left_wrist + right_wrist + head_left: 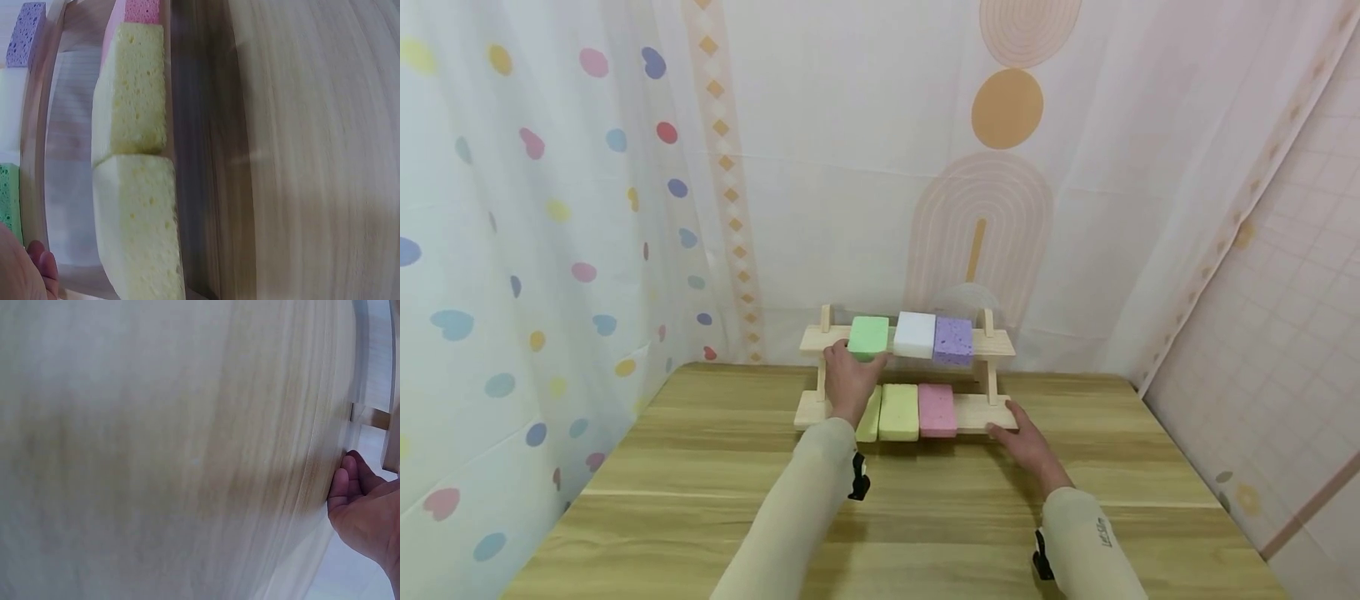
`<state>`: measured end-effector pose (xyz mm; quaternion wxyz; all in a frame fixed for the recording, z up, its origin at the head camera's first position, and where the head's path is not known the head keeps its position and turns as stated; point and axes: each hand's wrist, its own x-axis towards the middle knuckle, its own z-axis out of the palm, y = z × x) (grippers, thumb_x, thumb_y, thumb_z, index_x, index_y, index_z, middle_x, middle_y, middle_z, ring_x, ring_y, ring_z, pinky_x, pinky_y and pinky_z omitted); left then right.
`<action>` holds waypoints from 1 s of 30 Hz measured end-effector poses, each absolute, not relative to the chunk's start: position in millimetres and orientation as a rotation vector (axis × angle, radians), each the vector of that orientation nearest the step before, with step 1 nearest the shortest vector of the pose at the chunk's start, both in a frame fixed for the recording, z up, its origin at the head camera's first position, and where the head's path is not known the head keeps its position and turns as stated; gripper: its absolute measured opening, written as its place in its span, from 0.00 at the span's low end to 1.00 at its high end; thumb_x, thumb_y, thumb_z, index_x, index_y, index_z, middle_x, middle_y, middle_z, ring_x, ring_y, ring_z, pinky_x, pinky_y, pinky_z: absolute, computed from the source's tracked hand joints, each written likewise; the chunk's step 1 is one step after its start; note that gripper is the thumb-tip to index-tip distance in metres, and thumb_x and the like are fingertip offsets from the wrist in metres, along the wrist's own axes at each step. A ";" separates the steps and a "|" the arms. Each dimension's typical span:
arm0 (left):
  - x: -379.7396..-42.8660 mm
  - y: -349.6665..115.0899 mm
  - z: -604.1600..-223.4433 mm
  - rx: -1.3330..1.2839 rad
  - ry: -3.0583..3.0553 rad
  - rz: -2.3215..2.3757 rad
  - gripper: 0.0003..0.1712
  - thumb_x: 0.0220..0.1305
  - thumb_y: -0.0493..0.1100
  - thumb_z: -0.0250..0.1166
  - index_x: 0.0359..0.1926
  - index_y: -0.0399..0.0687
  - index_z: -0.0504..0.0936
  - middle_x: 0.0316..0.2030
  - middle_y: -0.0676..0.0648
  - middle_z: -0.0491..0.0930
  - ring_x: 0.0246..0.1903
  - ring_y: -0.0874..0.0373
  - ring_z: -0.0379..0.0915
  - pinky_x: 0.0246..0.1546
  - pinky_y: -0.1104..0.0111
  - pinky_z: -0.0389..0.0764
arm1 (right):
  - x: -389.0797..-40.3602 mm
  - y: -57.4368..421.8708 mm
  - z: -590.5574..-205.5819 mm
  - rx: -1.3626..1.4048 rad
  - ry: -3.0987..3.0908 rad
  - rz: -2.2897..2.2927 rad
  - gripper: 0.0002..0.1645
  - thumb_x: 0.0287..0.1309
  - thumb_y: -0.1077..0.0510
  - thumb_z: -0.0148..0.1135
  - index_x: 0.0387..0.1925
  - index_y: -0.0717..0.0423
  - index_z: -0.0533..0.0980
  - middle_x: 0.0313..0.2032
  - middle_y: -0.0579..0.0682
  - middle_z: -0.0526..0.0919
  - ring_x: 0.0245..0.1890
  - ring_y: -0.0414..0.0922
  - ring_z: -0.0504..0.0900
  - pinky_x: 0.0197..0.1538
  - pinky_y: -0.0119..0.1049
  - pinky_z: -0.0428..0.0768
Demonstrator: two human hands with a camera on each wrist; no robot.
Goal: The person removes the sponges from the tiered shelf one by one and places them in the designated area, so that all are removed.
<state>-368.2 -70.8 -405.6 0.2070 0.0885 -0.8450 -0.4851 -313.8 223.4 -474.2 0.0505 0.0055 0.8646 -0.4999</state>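
Pale sleeves [790, 521] are showing before the shelf [976, 412]. The left hand [852, 382], half open, is pinching the green sponge [869, 334] at shelf's upper left; the right hand [1032, 446] is gripping shelf's lower right end.

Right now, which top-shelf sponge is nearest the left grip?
The green sponge, leftmost there, at the left grip; the white sponge and purple sponge sit farther right.

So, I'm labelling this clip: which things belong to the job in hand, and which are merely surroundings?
Likely job: green sponge, wooden rack, white block, purple sponge, two yellow sponges, pink sponge.

Merely surroundings: table, dotted curtain, arch-print curtain.
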 end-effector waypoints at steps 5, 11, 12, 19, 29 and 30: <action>-366.0 -79.6 -407.8 0.266 -2.329 -1.352 0.43 0.53 0.57 0.73 0.62 0.36 0.68 0.54 0.38 0.66 0.44 0.45 0.71 0.44 0.54 0.76 | -312.1 221.0 -470.5 0.003 2.639 -1.500 0.49 0.71 0.41 0.53 0.79 0.54 0.40 0.75 0.69 0.42 0.73 0.69 0.43 0.70 0.64 0.45; -363.4 -89.7 -409.5 0.251 -2.303 -1.354 0.42 0.53 0.56 0.72 0.61 0.36 0.68 0.52 0.38 0.67 0.41 0.46 0.71 0.40 0.55 0.76 | -310.9 221.2 -470.6 -0.011 2.654 -1.476 0.49 0.72 0.42 0.53 0.78 0.56 0.40 0.74 0.70 0.41 0.73 0.69 0.42 0.70 0.64 0.45; -362.6 -91.3 -409.7 0.248 -2.304 -1.358 0.42 0.53 0.56 0.72 0.61 0.36 0.68 0.52 0.38 0.67 0.42 0.46 0.71 0.41 0.55 0.76 | -310.6 221.5 -470.8 -0.008 2.649 -1.480 0.49 0.72 0.42 0.53 0.78 0.56 0.40 0.75 0.70 0.41 0.73 0.69 0.42 0.70 0.64 0.45; -358.6 -104.1 -409.8 0.235 -2.298 -1.366 0.44 0.53 0.57 0.72 0.63 0.36 0.66 0.55 0.38 0.66 0.46 0.44 0.71 0.45 0.52 0.77 | -312.9 223.3 -472.4 -0.016 2.647 -1.464 0.49 0.72 0.41 0.52 0.78 0.55 0.39 0.75 0.70 0.41 0.73 0.69 0.42 0.70 0.65 0.46; -354.6 -124.3 -404.9 0.159 -2.250 -1.382 0.43 0.55 0.58 0.71 0.62 0.35 0.67 0.53 0.38 0.67 0.47 0.44 0.70 0.47 0.51 0.77 | -315.0 225.1 -473.5 -0.015 2.653 -1.444 0.50 0.72 0.39 0.52 0.79 0.54 0.39 0.75 0.69 0.41 0.73 0.69 0.41 0.69 0.66 0.44; -354.0 -126.8 -403.9 0.146 -2.242 -1.389 0.43 0.55 0.57 0.71 0.62 0.35 0.66 0.53 0.37 0.66 0.47 0.44 0.70 0.47 0.51 0.77 | -314.6 224.7 -473.5 -0.018 2.659 -1.437 0.49 0.72 0.40 0.52 0.79 0.54 0.39 0.75 0.70 0.41 0.73 0.70 0.42 0.69 0.66 0.45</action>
